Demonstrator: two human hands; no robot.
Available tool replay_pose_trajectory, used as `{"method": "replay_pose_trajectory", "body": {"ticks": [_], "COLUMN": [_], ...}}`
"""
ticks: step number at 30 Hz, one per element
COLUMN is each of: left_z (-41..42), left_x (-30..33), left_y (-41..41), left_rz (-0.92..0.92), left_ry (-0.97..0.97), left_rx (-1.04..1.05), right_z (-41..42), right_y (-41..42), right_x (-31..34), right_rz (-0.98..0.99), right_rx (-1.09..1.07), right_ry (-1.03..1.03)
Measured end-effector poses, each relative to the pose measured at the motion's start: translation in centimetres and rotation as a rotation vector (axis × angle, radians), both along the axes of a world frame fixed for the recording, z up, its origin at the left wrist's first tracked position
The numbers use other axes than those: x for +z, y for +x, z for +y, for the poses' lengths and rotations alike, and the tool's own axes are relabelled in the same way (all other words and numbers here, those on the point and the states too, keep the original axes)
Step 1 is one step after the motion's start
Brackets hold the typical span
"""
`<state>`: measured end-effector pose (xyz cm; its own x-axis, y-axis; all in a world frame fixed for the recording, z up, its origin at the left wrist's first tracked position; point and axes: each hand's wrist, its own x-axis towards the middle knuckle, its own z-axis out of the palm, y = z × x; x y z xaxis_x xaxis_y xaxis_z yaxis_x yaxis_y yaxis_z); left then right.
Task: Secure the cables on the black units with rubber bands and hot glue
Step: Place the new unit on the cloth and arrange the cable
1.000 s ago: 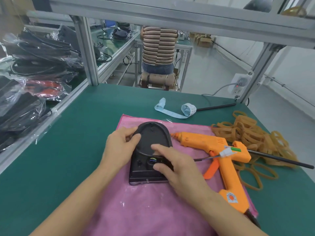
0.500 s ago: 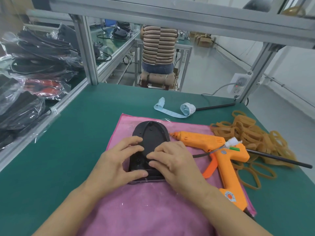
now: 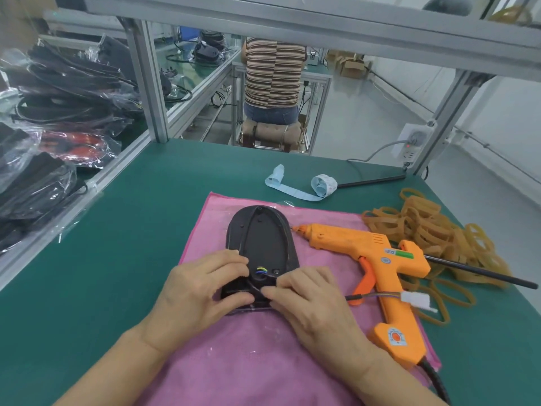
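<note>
Here, the black unit (image 3: 262, 244) lay flat on a pink cloth (image 3: 234, 361) spread over the green desk (image 3: 131, 230), rounded end pointing away from the person. Both hands worked at its near end. The left hand (image 3: 199, 291) rested on the unit's near left corner, fingers curled, fingertips touching the unit beside a round hole where coloured wires showed (yellow, blue and green, as far as could be told). The right hand (image 3: 307, 297) pinched the black cable (image 3: 257, 288) against the unit just below that hole, so its grip was narrow and closed on the cable. The cable ran on under the right hand and came out to the right, ending in a white plug (image 3: 415, 300) that lay on the handle of the glue gun (image 3: 377, 259). That orange gun lay on its side just right of the unit, nozzle near the unit's edge. Farther right, a heap of rubber bands (image 3: 439, 230) sat on the desk with a thin black rod (image 3: 480, 271) across it. A curled strip of pale blue labels (image 3: 301, 189) lay beyond the cloth.
</note>
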<state>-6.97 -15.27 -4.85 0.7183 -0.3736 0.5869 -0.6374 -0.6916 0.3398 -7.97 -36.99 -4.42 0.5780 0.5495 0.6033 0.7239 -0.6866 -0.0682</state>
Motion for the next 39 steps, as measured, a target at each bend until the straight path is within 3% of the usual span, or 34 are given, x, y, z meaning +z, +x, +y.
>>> {"method": "replay_pose_trajectory", "body": {"ticks": [4, 6, 9, 11, 14, 19, 26, 28, 33, 36, 39], "left_z": [-0.1, -0.2, -0.3, -0.4, -0.5, -0.1, -0.4, -0.7, -0.5, -0.7, -0.8], "left_x": [-0.2, -0.1, 0.1, 0.2, 0.2, -0.1, -0.1, -0.5, -1.4, -1.4, -0.9], "left_y": [-0.1, 0.0, 0.1, 0.2, 0.2, 0.1, 0.5, 0.2, 0.2, 0.1, -0.2], "left_rz": [-0.029, -0.033, -0.009, 0.010, 0.020, 0.094, -0.024, -0.054, -0.071, -0.076, -0.051], "left_ry": [0.020, 0.015, -0.008, -0.044, -0.052, -0.075, 0.016, -0.004, -0.057, -0.029, -0.022], "left_rx": [-0.011, -0.019, -0.022, -0.025, -0.059, -0.069, -0.070, -0.055, -0.072, -0.062, -0.036], "right_z": [-2.1, -2.4, -3.0, -3.1, -1.0, 3.0, 5.0, 4.2, -0.6, -2.0, -1.7], "right_y": [-0.1, -0.1, 1.6, 4.5, 8.8, 12.8, 13.3, 12.3, 6.3, 1.7, -0.1], "right_x": [0.4, 0.7, 2.9, 4.2, 5.0, 3.9, 3.7, 3.9, 6.3, 6.0, 4.1], "right_rz": [0.040, 0.151, 0.529, 0.552, 0.608, 0.699, 0.343, 0.427, 0.610, 0.817, 0.777], "right_rx": [-0.044, -0.013, -0.023, -0.176, -0.303, -0.293, -0.289, -0.243, -0.070, 0.006, 0.120], "right_ry": [-0.020, 0.014, 0.422, 0.532, 0.382, 0.210, -0.319, -0.303, 0.039, -0.083, -0.139]}}
